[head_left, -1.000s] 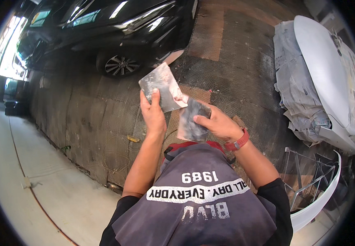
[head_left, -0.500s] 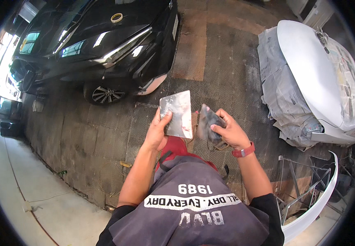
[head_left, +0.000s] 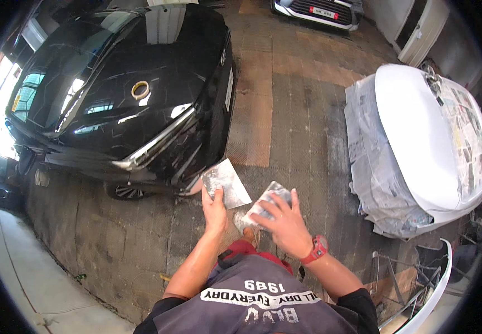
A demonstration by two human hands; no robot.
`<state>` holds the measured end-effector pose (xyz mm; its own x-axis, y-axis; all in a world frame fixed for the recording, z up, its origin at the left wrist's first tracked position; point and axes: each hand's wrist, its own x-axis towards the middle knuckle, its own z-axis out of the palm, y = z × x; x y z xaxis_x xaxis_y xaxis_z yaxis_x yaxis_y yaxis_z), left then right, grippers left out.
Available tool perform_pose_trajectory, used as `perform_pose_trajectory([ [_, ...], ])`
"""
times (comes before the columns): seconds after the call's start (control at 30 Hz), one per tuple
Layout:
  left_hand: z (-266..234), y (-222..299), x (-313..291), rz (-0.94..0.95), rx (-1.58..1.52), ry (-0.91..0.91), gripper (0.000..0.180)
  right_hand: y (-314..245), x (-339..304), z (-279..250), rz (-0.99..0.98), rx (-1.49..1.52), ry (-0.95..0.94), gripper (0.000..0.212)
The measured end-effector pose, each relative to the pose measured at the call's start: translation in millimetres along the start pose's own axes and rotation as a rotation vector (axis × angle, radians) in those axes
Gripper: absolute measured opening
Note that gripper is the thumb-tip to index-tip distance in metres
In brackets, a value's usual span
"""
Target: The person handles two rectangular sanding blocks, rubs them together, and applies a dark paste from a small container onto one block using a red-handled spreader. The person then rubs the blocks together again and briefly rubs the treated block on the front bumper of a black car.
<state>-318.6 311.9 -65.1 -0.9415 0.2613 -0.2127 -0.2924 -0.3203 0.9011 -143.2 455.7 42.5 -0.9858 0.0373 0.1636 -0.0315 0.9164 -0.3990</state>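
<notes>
In my left hand (head_left: pixel 215 214) is a flat, smeared, light-grey plate (head_left: pixel 231 186), its near-left edge pinched between thumb and fingers. My right hand (head_left: pixel 286 224) is just to the right, back of the hand uppermost. Its fingers lie over a smaller grey flat piece (head_left: pixel 273 195), apparently gripped from beneath by the thumb, which is hidden. The piece's exact kind cannot be made out. A small gap separates the plate from this piece. Both are held in front of my waist, above the floor, near the front corner of a black car (head_left: pixel 157 125).
A roll of masking tape (head_left: pixel 140 97) lies on the black car's bonnet. To the right stands a white car panel (head_left: pixel 405 128) with masking paper (head_left: pixel 368 139) around it. A white curved strip (head_left: pixel 437 292) rests by a metal frame (head_left: pixel 392 271). Another car (head_left: pixel 302 12) stands far ahead.
My right hand has rolled over, its back now uppermost, and moved left toward the plate. The plate has turned in my left hand. The view has tilted up, bringing the far car in.
</notes>
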Motion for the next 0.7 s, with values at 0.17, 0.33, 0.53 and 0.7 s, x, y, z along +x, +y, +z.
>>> perform_pose_trajectory([
  [0.17, 39.8, 34.3, 60.2, -0.203, -0.045, -0.172, 0.039, 24.2, 67.7, 11.1, -0.028, 0.404, 0.126, 0.072],
  [0.33, 56.3, 42.8, 81.6, -0.097, -0.147, -0.145, 0.038, 109.2, 105.1, 34.1, 0.113, -0.065, 0.022, 0.063],
  [0.53, 78.1, 61.3, 94.0, 0.117, 0.313, -0.016, 0.039, 112.8, 154.3, -25.9, -0.09, -0.153, 0.019, 0.064],
  [0.7, 94.8, 46.3, 99.0, 0.289, 0.331, 0.168, 0.048, 152.9, 191.4, -53.7, -0.201, -0.076, -0.06, 0.064],
])
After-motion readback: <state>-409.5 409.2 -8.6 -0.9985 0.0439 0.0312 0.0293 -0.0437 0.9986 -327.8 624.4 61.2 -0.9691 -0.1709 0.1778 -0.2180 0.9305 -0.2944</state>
